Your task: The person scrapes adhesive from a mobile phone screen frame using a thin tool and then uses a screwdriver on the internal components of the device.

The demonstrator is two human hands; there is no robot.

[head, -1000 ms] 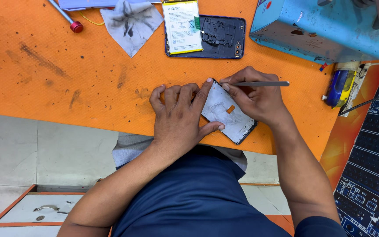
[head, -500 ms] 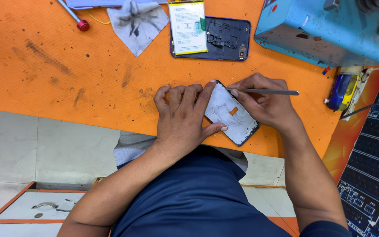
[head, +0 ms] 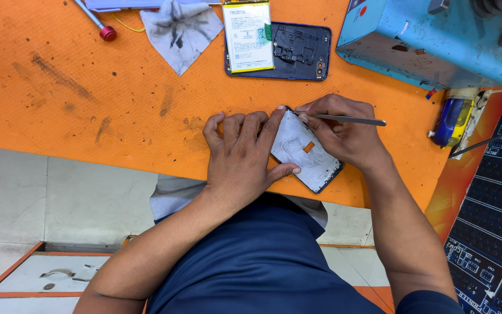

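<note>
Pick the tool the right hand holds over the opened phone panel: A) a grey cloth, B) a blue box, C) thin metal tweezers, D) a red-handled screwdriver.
C: the right hand grips thin metal tweezers at the top edge of the phone panel, which the left hand steadies on the orange table.

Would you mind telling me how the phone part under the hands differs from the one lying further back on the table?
The near phone panel shows a pale grey inner face with a small orange patch; the far phone frame is dark blue-black. The near phone panel lies slanted, pinned by the left hand while the right hand works at it with tweezers; the far phone frame lies untouched, half covered by a white battery. Both rest flat on the orange table.
</note>
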